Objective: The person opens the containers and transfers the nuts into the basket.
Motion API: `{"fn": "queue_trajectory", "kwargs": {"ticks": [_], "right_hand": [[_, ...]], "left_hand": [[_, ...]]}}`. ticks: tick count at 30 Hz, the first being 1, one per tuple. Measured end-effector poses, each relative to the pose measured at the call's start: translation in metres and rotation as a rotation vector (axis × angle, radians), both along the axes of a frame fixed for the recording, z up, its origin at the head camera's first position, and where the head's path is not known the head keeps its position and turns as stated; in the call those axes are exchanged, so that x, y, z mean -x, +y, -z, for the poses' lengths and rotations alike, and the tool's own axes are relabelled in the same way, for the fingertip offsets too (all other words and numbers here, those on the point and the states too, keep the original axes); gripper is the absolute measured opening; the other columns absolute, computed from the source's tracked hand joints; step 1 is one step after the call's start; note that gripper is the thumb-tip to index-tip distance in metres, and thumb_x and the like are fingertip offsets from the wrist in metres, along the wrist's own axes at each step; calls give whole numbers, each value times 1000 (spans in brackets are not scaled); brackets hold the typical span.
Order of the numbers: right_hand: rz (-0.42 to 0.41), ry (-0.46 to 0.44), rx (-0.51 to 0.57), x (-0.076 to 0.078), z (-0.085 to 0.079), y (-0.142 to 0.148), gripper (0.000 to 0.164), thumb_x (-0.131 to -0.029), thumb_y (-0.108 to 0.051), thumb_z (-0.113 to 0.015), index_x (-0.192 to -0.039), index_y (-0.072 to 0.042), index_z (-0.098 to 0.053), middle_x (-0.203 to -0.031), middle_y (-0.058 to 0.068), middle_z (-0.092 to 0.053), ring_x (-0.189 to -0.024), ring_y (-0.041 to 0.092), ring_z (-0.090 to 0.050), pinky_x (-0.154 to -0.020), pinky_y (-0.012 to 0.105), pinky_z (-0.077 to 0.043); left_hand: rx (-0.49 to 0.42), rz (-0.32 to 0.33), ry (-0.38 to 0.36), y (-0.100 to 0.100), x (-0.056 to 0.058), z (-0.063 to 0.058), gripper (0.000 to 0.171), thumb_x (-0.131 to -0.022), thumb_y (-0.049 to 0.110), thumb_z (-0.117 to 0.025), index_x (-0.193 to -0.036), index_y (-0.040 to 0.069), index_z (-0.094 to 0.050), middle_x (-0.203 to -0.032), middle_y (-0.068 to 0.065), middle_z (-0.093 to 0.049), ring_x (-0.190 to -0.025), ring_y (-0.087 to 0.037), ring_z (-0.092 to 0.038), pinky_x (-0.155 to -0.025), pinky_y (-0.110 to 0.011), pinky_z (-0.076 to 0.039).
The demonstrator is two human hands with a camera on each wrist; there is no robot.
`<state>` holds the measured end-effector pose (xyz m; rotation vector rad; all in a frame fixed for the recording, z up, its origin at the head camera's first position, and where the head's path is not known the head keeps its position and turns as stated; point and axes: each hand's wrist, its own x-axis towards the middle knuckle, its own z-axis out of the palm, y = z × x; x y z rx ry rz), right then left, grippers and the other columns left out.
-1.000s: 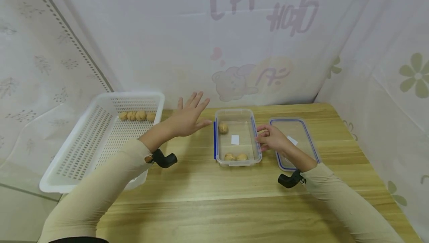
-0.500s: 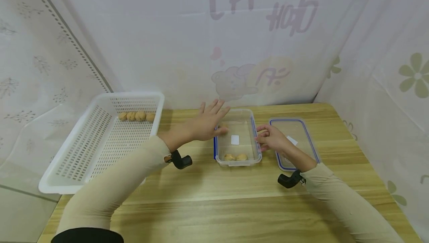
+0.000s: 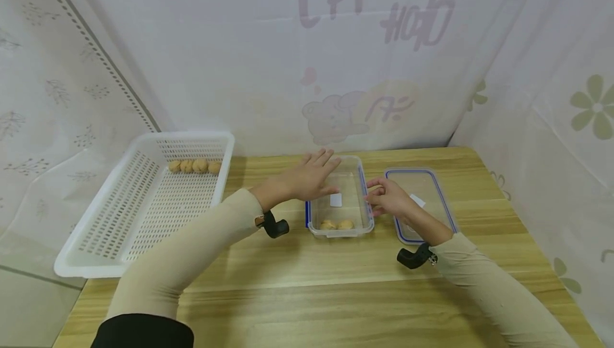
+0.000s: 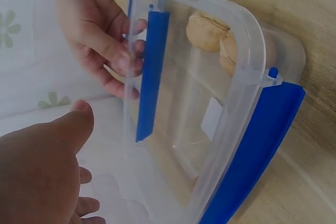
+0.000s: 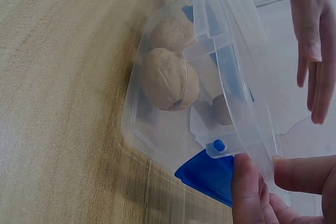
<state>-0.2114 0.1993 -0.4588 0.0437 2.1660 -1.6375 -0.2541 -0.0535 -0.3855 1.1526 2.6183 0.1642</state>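
Note:
A clear plastic food container (image 3: 347, 212) with blue side latches stands uncovered on the table. Two walnuts (image 3: 337, 224) lie at its front end. A third walnut (image 5: 222, 110) shows farther inside in the right wrist view; in the head view my left hand hides it. That left hand (image 3: 313, 178) is over the container's left back part, fingers extended and holding nothing. With thumb and fingers, my right hand (image 3: 389, 197) pinches the right rim of the container beside a blue latch (image 5: 207, 177).
A white perforated basket (image 3: 96, 209) stands at the left, with several walnuts (image 3: 199, 166) along its back end. To the right lies the container's clear lid (image 3: 422, 180) with a blue seal, partly under my right wrist. A printed curtain (image 3: 268, 71) hangs behind the wooden table (image 3: 307, 284).
My left hand has moved right, from beside the container to over it, and now covers the back walnut in the head view. The right hand has stayed at the rim.

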Motion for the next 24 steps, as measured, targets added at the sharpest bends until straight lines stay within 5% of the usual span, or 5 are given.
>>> {"fn": "queue_trajectory", "kwargs": {"ticks": [17,24], "right_hand": [[-1,4,-4,1,0,0,45,-102,-1,-57,-142,8,-39,-112,23,-60,-82,19,-65,-69,31,-62],[5,-3,-4,1,0,0,44,-102,-1,-58,-141,8,-39,-112,24,-61,-83,21,-65,-70,32,-62]], "left_hand": [[-36,-47,-146,8,13,19,80,-104,46,-55,-163,6,-18,-167,-24,-11,-155,-35,-13,-123,-48,-24],[-42,43,-184,20,16,25,71,-102,36,-63,-158,2,-33,-163,-22,-30,-151,-34,-27,-123,-44,-25]]}}
